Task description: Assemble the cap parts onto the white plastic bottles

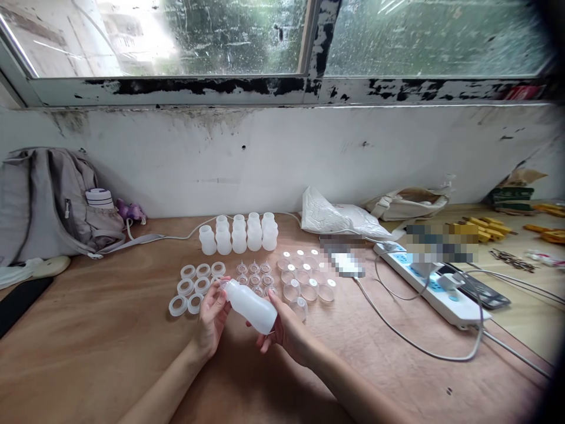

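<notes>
1) The worktop (110, 318) is meeting the wall (176, 159) at its far edge, and a power strip (459, 309) is lying along its right edge
2) Room for moving is stretching between the white rings (186, 287) and a dark flat item (26, 300) at the left edge, and also between the right forearm (348, 377) and the grey cable (397, 333)
3) The bottle (253, 309) is hanging above the worktop between both hands, nearer the wearer than the standing bottles (239, 235) by the far edge
4) The left hand (212, 321) is pinching its neck; the right hand (286, 330) is clasping its base end
5) The bottle is tilting, neck raised leftward, showing frosted white, waisted sides
</notes>
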